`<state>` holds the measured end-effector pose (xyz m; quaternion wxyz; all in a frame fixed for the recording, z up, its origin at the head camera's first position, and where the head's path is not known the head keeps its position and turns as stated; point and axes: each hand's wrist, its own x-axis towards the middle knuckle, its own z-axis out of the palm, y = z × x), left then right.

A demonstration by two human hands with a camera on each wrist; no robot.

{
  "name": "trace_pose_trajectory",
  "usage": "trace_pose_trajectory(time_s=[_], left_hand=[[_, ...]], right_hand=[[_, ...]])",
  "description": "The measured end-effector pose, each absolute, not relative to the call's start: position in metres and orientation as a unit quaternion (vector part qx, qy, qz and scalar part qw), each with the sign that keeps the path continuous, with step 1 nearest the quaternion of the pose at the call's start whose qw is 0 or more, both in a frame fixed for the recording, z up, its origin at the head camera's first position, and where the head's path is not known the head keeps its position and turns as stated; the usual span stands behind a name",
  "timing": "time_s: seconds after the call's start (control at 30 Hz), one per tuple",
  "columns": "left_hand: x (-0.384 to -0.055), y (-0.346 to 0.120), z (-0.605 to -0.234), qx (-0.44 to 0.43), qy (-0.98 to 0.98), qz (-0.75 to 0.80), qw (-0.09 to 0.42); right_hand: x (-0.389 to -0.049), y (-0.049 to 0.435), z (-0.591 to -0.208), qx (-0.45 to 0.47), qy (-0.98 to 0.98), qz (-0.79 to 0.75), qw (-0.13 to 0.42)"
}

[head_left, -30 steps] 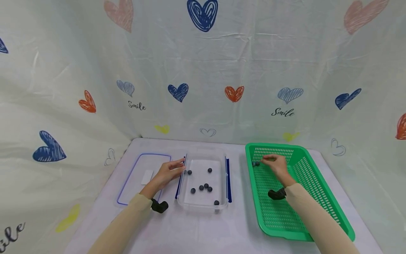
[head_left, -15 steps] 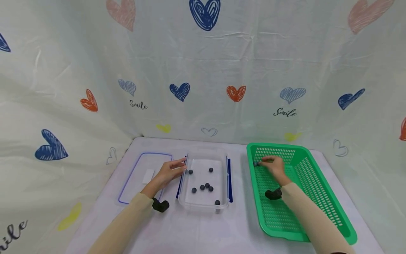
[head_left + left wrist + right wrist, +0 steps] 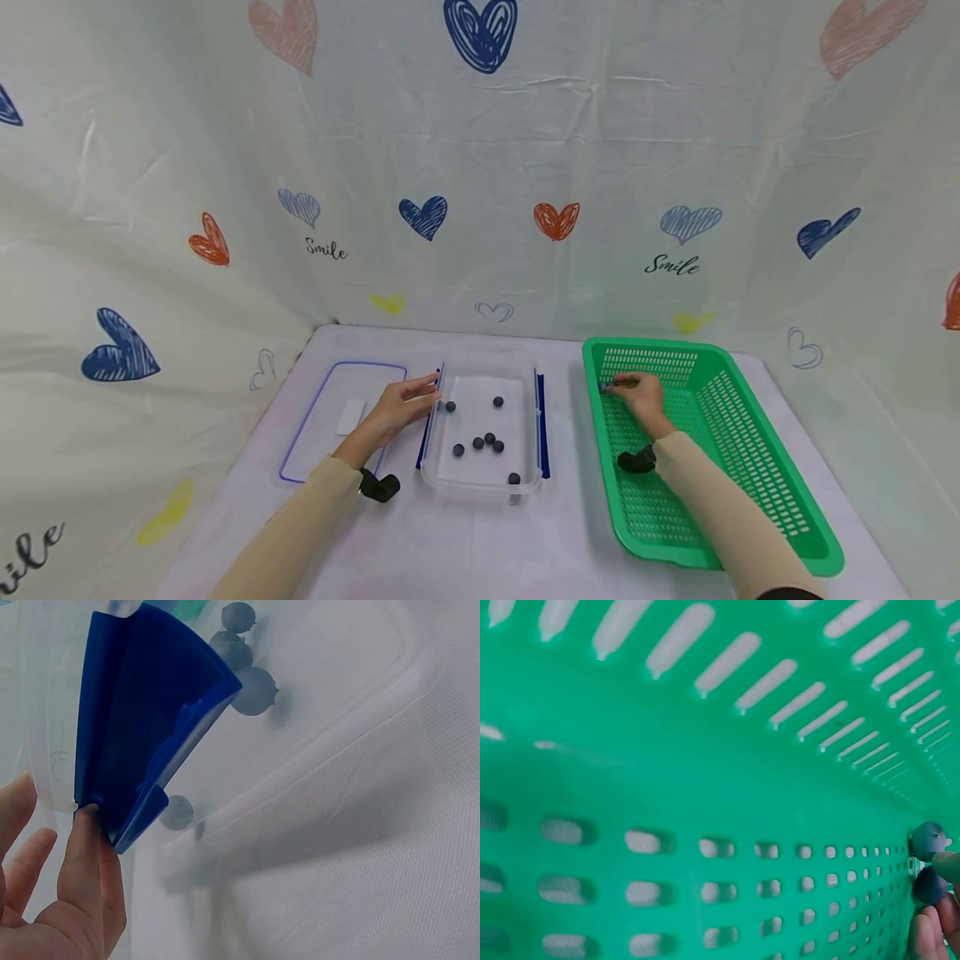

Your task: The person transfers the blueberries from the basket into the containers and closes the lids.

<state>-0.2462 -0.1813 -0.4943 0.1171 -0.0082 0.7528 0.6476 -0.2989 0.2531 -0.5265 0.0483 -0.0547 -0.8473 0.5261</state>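
Observation:
My left hand (image 3: 393, 412) touches the left side of a clear plastic container (image 3: 480, 487). In the left wrist view its fairly straight fingers rest at the lower end of the container's blue side latch (image 3: 142, 712). Several dark blueberries (image 3: 490, 438) lie scattered on the container's floor. Over at the far left inside corner of a green basket (image 3: 622, 500), my right hand (image 3: 637, 400) pinches a blueberry (image 3: 930, 885) between thumb and fingers. Another blueberry (image 3: 930, 840) sits right beside it against the basket wall. The fingers partly hide both.
The container's clear lid (image 3: 330, 433), with a blue seal and a white label, lies flat left of the container. A white cloth covers the table (image 3: 465, 550). Behind hangs a curtain (image 3: 480, 167) printed with hearts.
My right hand has moved slightly left and down, closing in on the two blueberries in the basket corner. The left hand and the container have stayed in place.

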Motion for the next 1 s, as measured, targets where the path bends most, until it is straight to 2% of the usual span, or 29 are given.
trace_pose_trajectory(time_s=[0.57, 1.0], left_hand=[[-0.244, -0.181, -0.495, 0.008, 0.757, 0.645, 0.103], [-0.246, -0.180, -0.497, -0.020, 0.750, 0.652, 0.110]], right_hand=[[-0.302, 0.247, -0.534, -0.055, -0.870, 0.481, 0.090], [-0.302, 0.248, -0.537, -0.046, -0.877, 0.467, 0.104]])
